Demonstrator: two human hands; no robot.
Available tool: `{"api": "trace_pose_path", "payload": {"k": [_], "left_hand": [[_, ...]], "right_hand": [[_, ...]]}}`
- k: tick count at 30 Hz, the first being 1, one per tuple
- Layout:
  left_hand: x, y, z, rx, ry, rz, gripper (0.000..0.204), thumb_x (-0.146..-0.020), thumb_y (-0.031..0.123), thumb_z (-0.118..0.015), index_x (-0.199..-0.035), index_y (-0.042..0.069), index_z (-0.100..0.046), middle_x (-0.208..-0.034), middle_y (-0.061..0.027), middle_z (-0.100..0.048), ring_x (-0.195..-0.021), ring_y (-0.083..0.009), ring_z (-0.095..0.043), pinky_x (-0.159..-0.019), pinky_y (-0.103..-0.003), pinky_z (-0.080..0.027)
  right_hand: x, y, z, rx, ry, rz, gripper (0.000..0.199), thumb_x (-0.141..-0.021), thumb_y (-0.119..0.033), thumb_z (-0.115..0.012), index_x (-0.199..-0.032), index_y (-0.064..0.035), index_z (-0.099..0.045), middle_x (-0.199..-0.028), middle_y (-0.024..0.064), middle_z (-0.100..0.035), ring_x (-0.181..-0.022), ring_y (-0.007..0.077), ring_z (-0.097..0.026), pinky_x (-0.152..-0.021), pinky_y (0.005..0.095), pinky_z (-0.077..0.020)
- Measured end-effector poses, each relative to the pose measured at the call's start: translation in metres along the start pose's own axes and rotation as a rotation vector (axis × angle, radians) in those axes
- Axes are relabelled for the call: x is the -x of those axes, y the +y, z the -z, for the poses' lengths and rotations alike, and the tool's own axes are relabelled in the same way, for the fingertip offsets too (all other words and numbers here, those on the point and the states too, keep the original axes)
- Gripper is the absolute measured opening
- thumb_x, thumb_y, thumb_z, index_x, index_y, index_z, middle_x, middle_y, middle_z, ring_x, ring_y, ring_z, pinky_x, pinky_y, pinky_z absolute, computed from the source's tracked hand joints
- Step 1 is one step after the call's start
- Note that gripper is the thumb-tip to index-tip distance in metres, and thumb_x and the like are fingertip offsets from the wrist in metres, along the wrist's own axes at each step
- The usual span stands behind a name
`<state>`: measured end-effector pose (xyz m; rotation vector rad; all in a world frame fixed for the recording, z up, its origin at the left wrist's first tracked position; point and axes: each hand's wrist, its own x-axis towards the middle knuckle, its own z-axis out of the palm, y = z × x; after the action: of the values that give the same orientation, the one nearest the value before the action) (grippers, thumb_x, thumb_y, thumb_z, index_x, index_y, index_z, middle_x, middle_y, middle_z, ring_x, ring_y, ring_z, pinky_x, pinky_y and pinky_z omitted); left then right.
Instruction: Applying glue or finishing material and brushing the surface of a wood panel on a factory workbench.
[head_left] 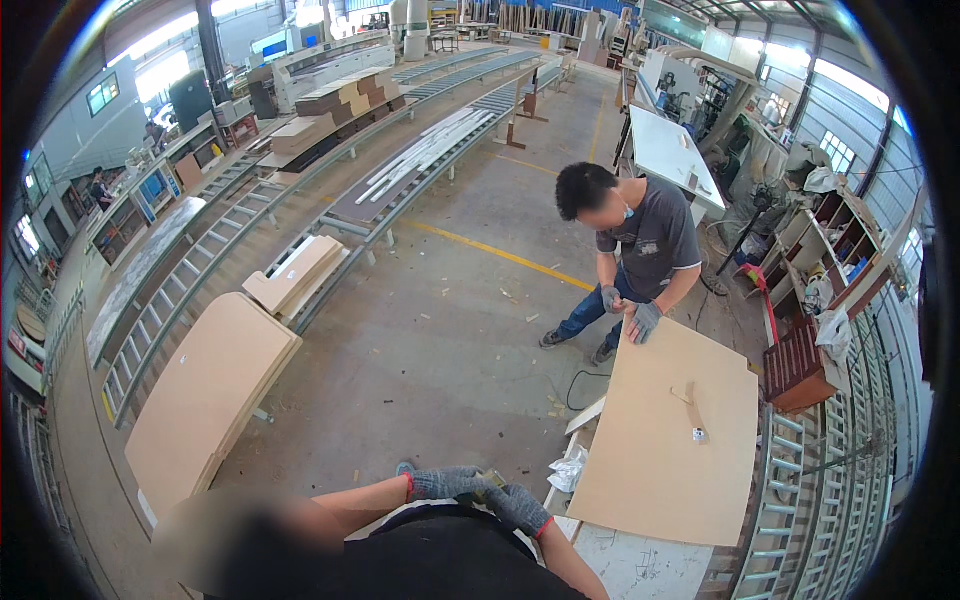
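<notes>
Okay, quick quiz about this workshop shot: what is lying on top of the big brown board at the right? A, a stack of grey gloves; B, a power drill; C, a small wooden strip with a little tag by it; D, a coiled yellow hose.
C: a small wooden strip with a little tag lies on the big brown board; no drill, gloves or hose rest on it.

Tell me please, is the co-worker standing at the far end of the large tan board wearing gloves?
Yes, the co-worker wears grey gloves at the board.
</notes>
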<state>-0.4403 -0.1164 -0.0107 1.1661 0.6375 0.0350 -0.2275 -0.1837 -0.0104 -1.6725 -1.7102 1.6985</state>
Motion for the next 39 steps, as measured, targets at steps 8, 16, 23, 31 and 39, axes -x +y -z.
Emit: {"api": "trace_pose_path", "payload": {"k": [8,16,23,31,39], "left_hand": [[0.005,0.025,0.014,-0.203,-0.114,0.103,0.049,-0.1,0.041,-0.052,-0.128,0.001,-0.057,-0.123,-0.0052,-0.063,-0.109,-0.0135,-0.055,-0.096,-0.031,-0.045],[-0.012,0.006,0.042,-0.248,-0.218,-0.071,0.044,-0.099,0.032,-0.057,-0.128,-0.001,-0.057,-0.124,-0.0082,-0.062,-0.113,-0.0146,-0.053,-0.102,-0.032,-0.041],[0.003,0.034,0.037,-0.245,-0.222,-0.042,0.043,-0.098,0.034,-0.058,-0.125,-0.001,-0.058,-0.121,-0.0099,-0.063,-0.111,-0.0163,-0.054,-0.101,-0.033,-0.042],[-0.003,0.024,0.044,-0.331,-0.13,-0.032,0.047,-0.096,0.038,-0.063,-0.124,0.0,-0.059,-0.115,-0.0089,-0.065,-0.107,-0.0168,-0.057,-0.097,-0.033,-0.046],[-0.013,0.015,0.037,-0.481,-0.062,-0.106,0.041,-0.093,0.033,-0.067,-0.117,0.001,-0.064,-0.109,-0.0092,-0.069,-0.101,-0.0154,-0.061,-0.091,-0.032,-0.049]], "right_hand": [[-0.029,0.046,-0.024,0.032,0.047,0.301,0.07,-0.094,-0.06,-0.047,-0.1,0.0064,-0.068,-0.077,0.0159,-0.067,-0.074,0.0211,-0.061,-0.071,0.0378,-0.0488],[-0.021,0.012,-0.012,0.058,0.047,0.227,0.074,-0.092,-0.063,-0.047,-0.096,0.0071,-0.069,-0.079,0.0179,-0.068,-0.078,0.0223,-0.063,-0.072,0.0395,-0.0487],[-0.025,0.015,0.002,0.28,0.053,0.667,0.03,-0.094,-0.018,-0.058,-0.123,-0.0128,-0.058,-0.086,0.0163,-0.065,-0.07,0.0307,-0.06,-0.069,0.037,-0.0508],[0.0,-0.013,0.01,0.2,-0.004,0.712,0.043,-0.095,-0.026,-0.056,-0.134,-0.0084,-0.052,-0.106,0.0195,-0.065,-0.087,0.034,-0.066,-0.078,0.0381,-0.0526],[0.009,-0.018,0.011,-0.39,-0.197,-0.214,0.061,-0.093,-0.056,-0.056,-0.115,-0.0005,-0.067,-0.084,0.0011,-0.063,-0.075,0.0109,-0.053,-0.069,0.0265,-0.0459]]}}
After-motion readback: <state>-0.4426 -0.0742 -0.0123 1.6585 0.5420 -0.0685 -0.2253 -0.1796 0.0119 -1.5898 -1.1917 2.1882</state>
